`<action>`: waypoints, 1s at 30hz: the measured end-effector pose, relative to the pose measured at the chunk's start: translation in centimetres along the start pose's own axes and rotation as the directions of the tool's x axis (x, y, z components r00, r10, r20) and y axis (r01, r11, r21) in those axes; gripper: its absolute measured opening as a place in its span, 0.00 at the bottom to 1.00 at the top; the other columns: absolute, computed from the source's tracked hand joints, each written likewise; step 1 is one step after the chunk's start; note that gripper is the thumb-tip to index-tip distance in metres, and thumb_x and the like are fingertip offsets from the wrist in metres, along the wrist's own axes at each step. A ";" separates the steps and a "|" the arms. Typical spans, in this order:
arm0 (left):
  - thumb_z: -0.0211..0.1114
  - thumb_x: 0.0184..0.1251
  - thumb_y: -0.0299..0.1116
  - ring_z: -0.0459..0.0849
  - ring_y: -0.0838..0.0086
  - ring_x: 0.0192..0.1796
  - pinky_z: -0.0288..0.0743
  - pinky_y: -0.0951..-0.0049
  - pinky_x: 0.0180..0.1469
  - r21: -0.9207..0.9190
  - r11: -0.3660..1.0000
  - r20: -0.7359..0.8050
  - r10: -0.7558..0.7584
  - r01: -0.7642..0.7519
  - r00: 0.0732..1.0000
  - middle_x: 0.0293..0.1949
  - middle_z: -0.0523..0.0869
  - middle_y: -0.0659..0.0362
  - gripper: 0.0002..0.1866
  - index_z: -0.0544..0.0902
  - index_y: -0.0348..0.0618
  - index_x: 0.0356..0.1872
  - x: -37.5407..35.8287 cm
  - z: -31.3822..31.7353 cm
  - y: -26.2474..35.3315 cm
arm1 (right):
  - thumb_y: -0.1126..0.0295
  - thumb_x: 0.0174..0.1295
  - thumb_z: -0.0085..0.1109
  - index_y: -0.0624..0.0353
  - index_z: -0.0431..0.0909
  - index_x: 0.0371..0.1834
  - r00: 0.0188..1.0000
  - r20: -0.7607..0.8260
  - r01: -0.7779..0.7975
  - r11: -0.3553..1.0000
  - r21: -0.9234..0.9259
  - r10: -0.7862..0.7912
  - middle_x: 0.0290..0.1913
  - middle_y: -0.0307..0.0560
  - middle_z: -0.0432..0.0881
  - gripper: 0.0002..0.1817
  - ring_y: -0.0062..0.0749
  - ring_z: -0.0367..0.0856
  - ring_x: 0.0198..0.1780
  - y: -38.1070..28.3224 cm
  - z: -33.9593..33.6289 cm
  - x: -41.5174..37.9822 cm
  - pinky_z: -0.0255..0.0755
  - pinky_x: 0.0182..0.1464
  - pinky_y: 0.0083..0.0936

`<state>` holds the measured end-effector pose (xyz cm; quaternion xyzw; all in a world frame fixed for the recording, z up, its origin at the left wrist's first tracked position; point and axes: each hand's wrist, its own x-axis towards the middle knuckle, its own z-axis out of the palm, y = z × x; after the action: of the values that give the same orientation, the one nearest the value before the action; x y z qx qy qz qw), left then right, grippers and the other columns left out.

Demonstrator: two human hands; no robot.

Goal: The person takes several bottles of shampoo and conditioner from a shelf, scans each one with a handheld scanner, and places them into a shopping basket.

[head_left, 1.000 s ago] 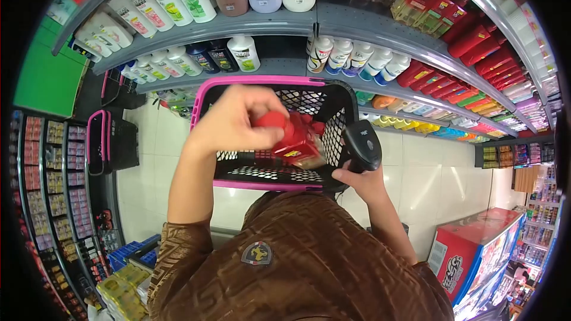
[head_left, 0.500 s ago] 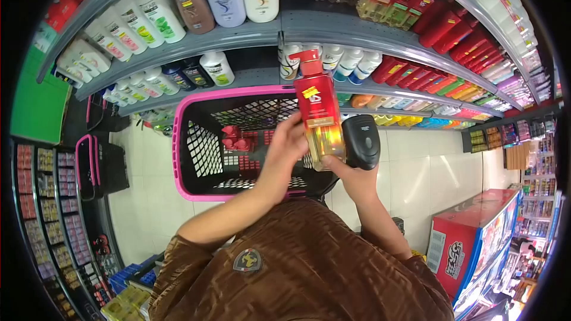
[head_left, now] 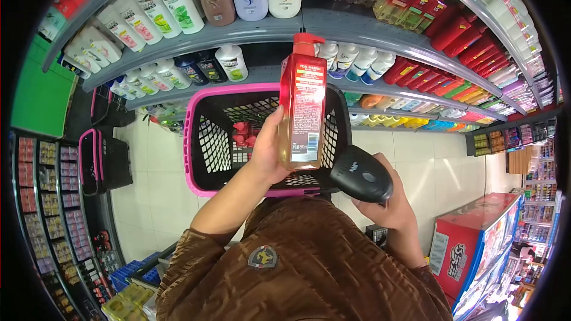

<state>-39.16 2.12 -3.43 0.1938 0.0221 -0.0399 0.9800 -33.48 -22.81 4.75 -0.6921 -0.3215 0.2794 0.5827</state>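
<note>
A red pump bottle (head_left: pixel 302 107) with a see-through lower part is upright in my left hand (head_left: pixel 267 151), which grips it from the left side. Its back label, with a barcode low on the right, faces me. My right hand (head_left: pixel 389 202) is wrapped round a black barcode scanner (head_left: pixel 361 175), whose head points left toward the bottle's base. Below the bottle stands a black shopping basket (head_left: pixel 189 137) with a pink rim. Several red pump tops (head_left: pixel 242 134) show inside it; the bottles under them are partly hidden.
Shelves (head_left: pixel 250 35) of shampoo bottles curve across the front. A red freezer chest (head_left: pixel 470 238) stands at the right. More black and pink baskets (head_left: pixel 107 160) sit on the left. Racks of small packets (head_left: pixel 47 202) line the left edge.
The bottle has turned from its front to its back label. My right hand has left the bottle and moved right and down with the scanner, which now points at the bottle.
</note>
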 end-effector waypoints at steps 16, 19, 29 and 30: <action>0.49 0.80 0.60 0.87 0.60 0.58 0.85 0.55 0.56 0.132 0.990 0.006 0.046 -0.047 0.999 0.63 0.83 0.45 0.37 0.68 0.38 0.74 -3.0 0.0 0.8 | 0.71 0.44 0.80 0.61 0.83 0.39 0.968 -0.064 0.153 0.771 -0.619 -0.243 0.29 0.48 0.84 0.19 0.47 0.86 0.29 -1.6 3.4 0.1 0.77 0.32 0.33; 0.50 0.80 0.58 0.86 0.59 0.60 0.80 0.54 0.63 0.167 0.984 0.026 0.062 -0.065 0.998 0.63 0.83 0.46 0.36 0.69 0.37 0.74 -3.1 -0.4 0.8 | 0.71 0.43 0.79 0.61 0.83 0.38 0.964 -0.085 0.144 0.767 -0.626 -0.250 0.29 0.48 0.84 0.19 0.47 0.85 0.29 -1.4 3.7 0.2 0.77 0.32 0.34; 0.48 0.84 0.51 0.87 0.63 0.59 0.81 0.58 0.64 0.026 0.999 0.051 0.045 -0.046 0.998 0.59 0.86 0.49 0.28 0.74 0.37 0.69 -2.5 -0.6 -0.2 | 0.71 0.43 0.79 0.61 0.82 0.39 0.960 -0.091 0.154 0.771 -0.618 -0.265 0.29 0.48 0.83 0.19 0.47 0.85 0.29 -0.9 2.8 -0.3 0.77 0.32 0.34; 0.48 0.84 0.51 0.87 0.63 0.59 0.80 0.58 0.64 0.024 0.999 0.050 0.047 -0.048 0.998 0.59 0.86 0.49 0.29 0.73 0.37 0.69 -2.3 -0.5 -0.3 | 0.71 0.43 0.80 0.61 0.82 0.39 0.963 -0.086 0.151 0.774 -0.615 -0.257 0.29 0.48 0.84 0.20 0.47 0.85 0.29 -0.8 2.5 -0.4 0.77 0.32 0.34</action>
<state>-41.51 2.17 -3.87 0.2056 -0.0073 -0.0217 0.9784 -35.70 -21.49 5.11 -0.8229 -0.4174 0.0392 0.3835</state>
